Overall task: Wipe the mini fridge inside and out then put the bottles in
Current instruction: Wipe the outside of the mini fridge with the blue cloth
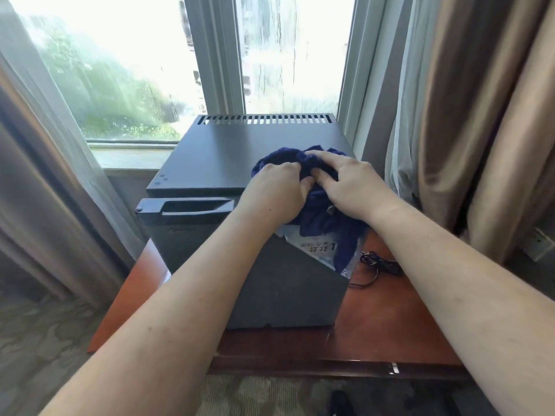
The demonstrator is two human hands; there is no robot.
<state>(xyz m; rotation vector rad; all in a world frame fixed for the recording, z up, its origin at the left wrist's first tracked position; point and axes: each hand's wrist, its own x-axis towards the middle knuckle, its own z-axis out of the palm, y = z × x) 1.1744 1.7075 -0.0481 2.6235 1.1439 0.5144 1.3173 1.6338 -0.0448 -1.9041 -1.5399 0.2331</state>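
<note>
Mini fridge on counter, door ajar. Both my hands, left hand and right hand, bunch blue cloth at top's 4 o'clock corner. Risk I see: cloth tail snagging bottle pack at 5 o'clock.

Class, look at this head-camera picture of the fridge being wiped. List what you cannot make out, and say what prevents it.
- Inside of the mini fridge: hidden in the head view by its closed door.
- Bottles: none in view.
- White packet: mostly covered by the blue cloth; print unreadable.
- Fingertips of the left hand and right hand: buried in cloth.
- Black cable: its end runs behind the fridge.
</note>
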